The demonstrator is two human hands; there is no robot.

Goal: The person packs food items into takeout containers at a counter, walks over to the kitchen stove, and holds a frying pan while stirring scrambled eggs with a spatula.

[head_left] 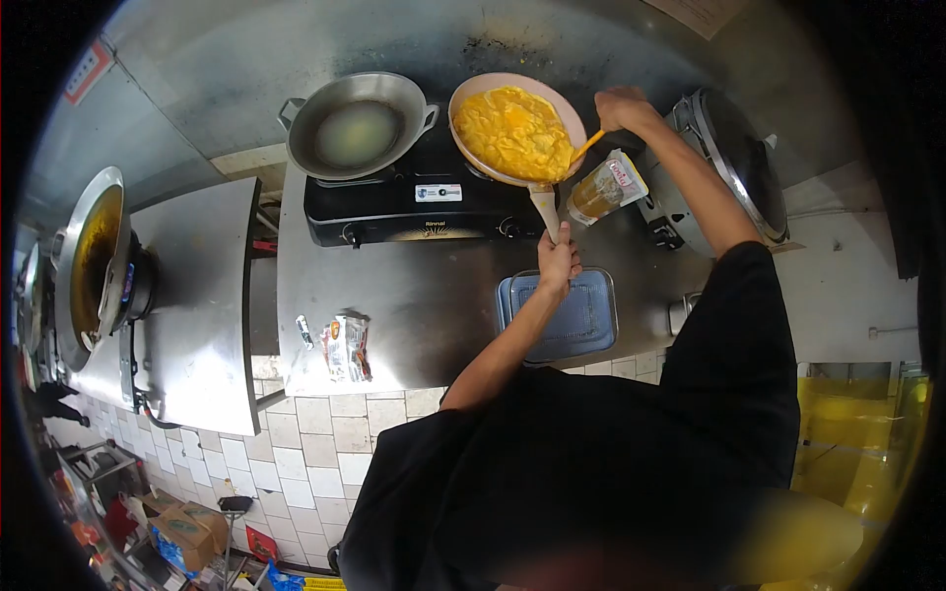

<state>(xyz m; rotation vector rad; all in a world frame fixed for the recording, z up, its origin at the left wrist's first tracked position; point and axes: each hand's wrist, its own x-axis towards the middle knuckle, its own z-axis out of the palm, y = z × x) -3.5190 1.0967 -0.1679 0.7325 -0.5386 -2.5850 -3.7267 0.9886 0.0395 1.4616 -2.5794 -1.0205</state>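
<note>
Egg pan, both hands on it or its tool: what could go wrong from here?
1. The pouch sits close beside the pan; a wide sweep of the yellow utensil in the right hand might knock it, or heat could damage it.
2. The egg reaches near the pan's rim, so brisk stirring might push some over.
3. The left hand alone grips the handle; a slip could shift the pan.

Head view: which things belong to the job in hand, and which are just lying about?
In use: pan, in left hand; utensil, in right hand; egg; stove, under pan.

Seemingly just lying about: gray wok; blue tray; packet; pouch.
</note>
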